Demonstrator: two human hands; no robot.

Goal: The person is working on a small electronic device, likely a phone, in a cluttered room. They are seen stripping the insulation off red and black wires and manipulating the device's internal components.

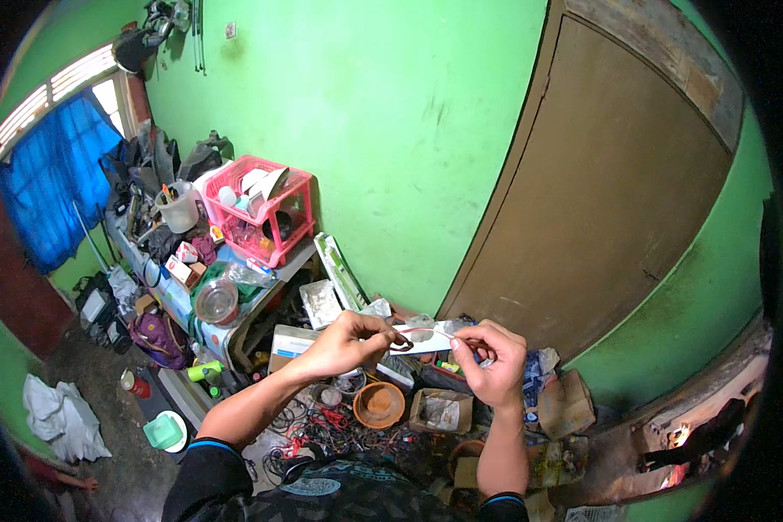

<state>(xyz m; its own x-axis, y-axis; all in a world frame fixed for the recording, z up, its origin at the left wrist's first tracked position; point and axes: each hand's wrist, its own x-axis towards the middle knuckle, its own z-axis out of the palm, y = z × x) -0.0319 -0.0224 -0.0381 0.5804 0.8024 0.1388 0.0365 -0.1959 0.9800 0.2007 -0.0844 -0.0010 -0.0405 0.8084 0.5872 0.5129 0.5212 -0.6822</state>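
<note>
The thin, reddish, flexible wire (428, 330) spans between the bare left hand (355, 342) at nine o'clock and the bare right hand (494, 361) at three. Each grip is pinched onto it, thumb against fingers. A round orange basin (379, 406) lies toward seven o'clock. Recommended: light, even tension; avoid kinks.

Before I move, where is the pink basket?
In the head view, the pink basket stands left of centre on the table by the green wall, beyond the clear bowl and up-left of the left hand.
</note>
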